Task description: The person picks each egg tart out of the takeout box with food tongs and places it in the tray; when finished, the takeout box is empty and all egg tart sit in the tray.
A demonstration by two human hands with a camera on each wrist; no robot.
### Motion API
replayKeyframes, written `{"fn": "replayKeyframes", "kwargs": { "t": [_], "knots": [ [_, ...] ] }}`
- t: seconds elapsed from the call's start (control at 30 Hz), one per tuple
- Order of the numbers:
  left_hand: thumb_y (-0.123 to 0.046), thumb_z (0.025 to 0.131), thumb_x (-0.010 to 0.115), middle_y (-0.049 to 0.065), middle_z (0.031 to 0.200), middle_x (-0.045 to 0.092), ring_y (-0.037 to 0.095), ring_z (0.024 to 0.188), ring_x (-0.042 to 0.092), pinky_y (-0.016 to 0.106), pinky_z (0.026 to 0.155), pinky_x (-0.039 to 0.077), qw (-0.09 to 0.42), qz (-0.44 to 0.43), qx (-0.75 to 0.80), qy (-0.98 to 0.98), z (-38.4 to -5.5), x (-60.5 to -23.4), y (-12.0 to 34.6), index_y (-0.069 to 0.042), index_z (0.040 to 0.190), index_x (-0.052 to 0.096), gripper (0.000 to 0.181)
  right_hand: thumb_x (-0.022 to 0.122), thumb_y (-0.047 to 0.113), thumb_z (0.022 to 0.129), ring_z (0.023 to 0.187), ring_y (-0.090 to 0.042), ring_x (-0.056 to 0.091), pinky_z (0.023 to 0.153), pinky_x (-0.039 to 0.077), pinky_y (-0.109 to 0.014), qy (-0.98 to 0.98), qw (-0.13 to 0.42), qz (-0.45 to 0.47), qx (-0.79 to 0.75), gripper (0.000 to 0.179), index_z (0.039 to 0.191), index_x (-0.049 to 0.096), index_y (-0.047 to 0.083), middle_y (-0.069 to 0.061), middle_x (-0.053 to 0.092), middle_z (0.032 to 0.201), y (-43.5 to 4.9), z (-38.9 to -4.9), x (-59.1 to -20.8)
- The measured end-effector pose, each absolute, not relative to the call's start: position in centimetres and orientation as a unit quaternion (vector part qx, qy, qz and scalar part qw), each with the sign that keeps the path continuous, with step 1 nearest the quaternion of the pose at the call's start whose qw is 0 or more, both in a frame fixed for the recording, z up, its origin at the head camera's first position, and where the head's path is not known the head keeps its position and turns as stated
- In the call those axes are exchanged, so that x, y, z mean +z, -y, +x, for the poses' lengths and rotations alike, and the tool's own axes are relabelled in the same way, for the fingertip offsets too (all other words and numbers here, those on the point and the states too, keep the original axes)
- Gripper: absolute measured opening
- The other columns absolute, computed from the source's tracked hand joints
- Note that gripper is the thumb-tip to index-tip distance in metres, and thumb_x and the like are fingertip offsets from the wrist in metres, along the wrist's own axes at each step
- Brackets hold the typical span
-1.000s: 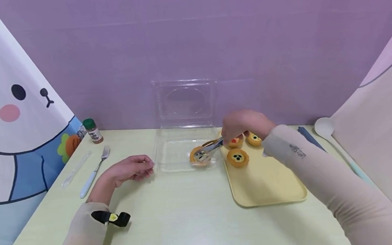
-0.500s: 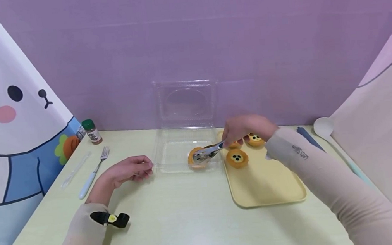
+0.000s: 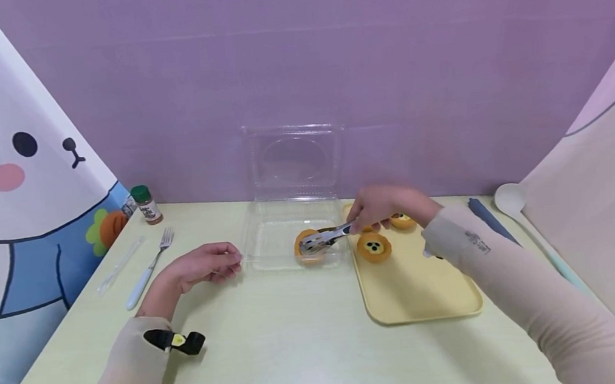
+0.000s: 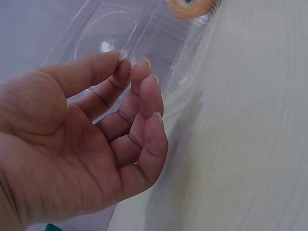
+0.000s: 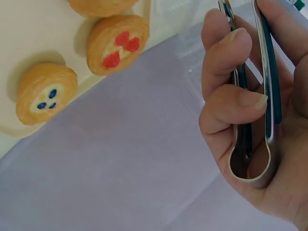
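My right hand [image 3: 377,207] grips metal tongs [image 3: 325,238] by their dark-lined handles [image 5: 272,82]. The tongs' head lies over an egg tart [image 3: 302,244] in the front right of the clear plastic clamshell container [image 3: 270,238], hiding part of the tart. Whether the tongs still squeeze it cannot be told. At the container's front left edge my left hand [image 3: 206,266] brings thumb and index fingertip together, seemingly pinching its rim; the other fingers [image 4: 151,96] curl loosely. Several more tarts [image 3: 374,248] sit on the yellow tray [image 3: 421,295] under and beside my right wrist.
The container's lid [image 3: 294,159] stands raised at the back against the purple backdrop. Leftward lie a fork [image 3: 149,270], a clear plastic utensil [image 3: 120,266] and a green-capped jar [image 3: 146,206]. Right of the tray are a blue item [image 3: 491,221] and a white spoon [image 3: 536,236].
The tongs' head has shifted slightly left and turned over the tart, and the right hand has lowered a little. The left hand stays where it was.
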State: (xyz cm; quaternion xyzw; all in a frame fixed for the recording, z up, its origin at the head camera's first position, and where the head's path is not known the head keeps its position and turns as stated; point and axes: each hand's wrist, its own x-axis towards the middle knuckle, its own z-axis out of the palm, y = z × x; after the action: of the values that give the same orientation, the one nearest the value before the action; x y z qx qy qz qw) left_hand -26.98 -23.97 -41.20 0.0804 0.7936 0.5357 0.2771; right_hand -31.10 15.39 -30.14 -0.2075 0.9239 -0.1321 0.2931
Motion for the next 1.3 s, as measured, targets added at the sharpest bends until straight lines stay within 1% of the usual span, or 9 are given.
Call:
{"fn": "replayKeyframes", "kwargs": {
  "t": [0.3, 0.5, 0.73, 0.9, 1.0, 1.1, 1.17, 1.23, 1.3],
  "knots": [
    [-0.027, 0.101, 0.059, 0.002, 0.094, 0.064, 0.018, 0.086, 0.06, 0.033, 0.076, 0.049, 0.278, 0.083, 0.536, -0.793, -26.9, -40.8, 23.9, -0.004, 0.107, 0.058, 0.023, 0.073, 0.026, 0.092, 0.049, -0.011, 0.048, 0.051, 0.043, -0.024, -0.93, 0.234, -0.224, -0.171, 0.035, 0.123, 0.072, 0.01, 0.002, 0.056, 0.057, -15.9, -30.1, -31.6],
    [-0.028, 0.101, 0.059, 0.002, 0.095, 0.064, 0.018, 0.087, 0.06, 0.033, 0.077, 0.049, 0.278, 0.084, 0.535, -0.793, -27.0, -40.9, 23.9, -0.004, 0.109, 0.058, 0.025, 0.075, 0.022, 0.09, 0.046, -0.01, 0.048, 0.05, 0.044, -0.026, -0.932, 0.2, -0.246, -0.178, 0.028, 0.116, 0.075, 0.013, -0.002, 0.06, 0.06, -16.3, -29.4, -32.1],
    [-0.028, 0.101, 0.06, 0.001, 0.095, 0.065, 0.018, 0.088, 0.061, 0.033, 0.078, 0.049, 0.281, 0.08, 0.535, -0.793, -27.0, -41.0, 23.9, -0.004, 0.109, 0.058, 0.026, 0.074, 0.024, 0.091, 0.047, -0.01, 0.047, 0.05, 0.042, -0.026, -0.936, 0.2, -0.243, -0.161, 0.024, 0.114, 0.076, 0.018, -0.004, 0.06, 0.066, -16.2, -29.1, -32.3],
    [-0.028, 0.101, 0.059, 0.001, 0.095, 0.065, 0.019, 0.088, 0.061, 0.033, 0.078, 0.049, 0.282, 0.079, 0.534, -0.793, -26.9, -40.9, 23.8, -0.004, 0.109, 0.059, 0.025, 0.074, 0.027, 0.091, 0.048, -0.01, 0.051, 0.053, 0.042, -0.027, -0.941, 0.18, -0.25, -0.143, 0.024, 0.114, 0.076, 0.02, -0.004, 0.065, 0.072, -16.2, -28.9, -32.6],
    [-0.028, 0.101, 0.059, 0.001, 0.095, 0.064, 0.019, 0.088, 0.06, 0.033, 0.077, 0.049, 0.28, 0.081, 0.535, -0.793, -26.8, -40.9, 23.8, -0.003, 0.11, 0.058, 0.026, 0.073, 0.03, 0.091, 0.052, -0.009, 0.049, 0.054, 0.037, -0.027, -0.943, 0.161, -0.26, -0.129, 0.025, 0.114, 0.076, 0.022, 0.0, 0.063, 0.075, -16.3, -28.7, -32.8],
    [-0.027, 0.101, 0.059, 0.002, 0.095, 0.064, 0.018, 0.087, 0.06, 0.033, 0.077, 0.049, 0.28, 0.081, 0.536, -0.793, -26.8, -40.9, 23.8, -0.002, 0.11, 0.058, 0.027, 0.073, 0.031, 0.092, 0.052, -0.009, 0.042, 0.053, 0.031, -0.026, -0.944, 0.152, -0.262, -0.13, 0.027, 0.117, 0.076, 0.022, 0.005, 0.055, 0.071, -16.4, -28.6, -32.9],
    [-0.027, 0.101, 0.059, 0.001, 0.095, 0.065, 0.018, 0.087, 0.06, 0.033, 0.077, 0.049, 0.281, 0.08, 0.536, -0.792, -26.9, -40.9, 23.8, -0.003, 0.11, 0.058, 0.026, 0.072, 0.031, 0.092, 0.052, -0.009, 0.037, 0.052, 0.027, -0.026, -0.944, 0.148, -0.261, -0.137, 0.029, 0.119, 0.075, 0.021, 0.005, 0.052, 0.069, -16.4, -28.5, -33.0],
    [-0.027, 0.101, 0.059, 0.001, 0.095, 0.065, 0.018, 0.087, 0.06, 0.033, 0.077, 0.049, 0.282, 0.08, 0.536, -0.792, -26.8, -40.9, 23.7, -0.003, 0.11, 0.058, 0.026, 0.072, 0.031, 0.092, 0.051, -0.009, 0.035, 0.051, 0.026, -0.027, -0.943, 0.14, -0.261, -0.148, 0.031, 0.121, 0.074, 0.02, 0.005, 0.06, 0.075, -16.4, -28.5, -33.0],
    [-0.028, 0.101, 0.059, 0.001, 0.095, 0.065, 0.018, 0.087, 0.06, 0.033, 0.077, 0.049, 0.282, 0.08, 0.536, -0.791, -26.9, -41.0, 23.8, -0.003, 0.11, 0.058, 0.026, 0.072, 0.031, 0.092, 0.052, -0.009, 0.035, 0.052, 0.027, -0.027, -0.944, 0.13, -0.261, -0.156, 0.031, 0.121, 0.074, 0.02, 0.004, 0.069, 0.087, -16.5, -28.5, -33.0]
  ]
}}
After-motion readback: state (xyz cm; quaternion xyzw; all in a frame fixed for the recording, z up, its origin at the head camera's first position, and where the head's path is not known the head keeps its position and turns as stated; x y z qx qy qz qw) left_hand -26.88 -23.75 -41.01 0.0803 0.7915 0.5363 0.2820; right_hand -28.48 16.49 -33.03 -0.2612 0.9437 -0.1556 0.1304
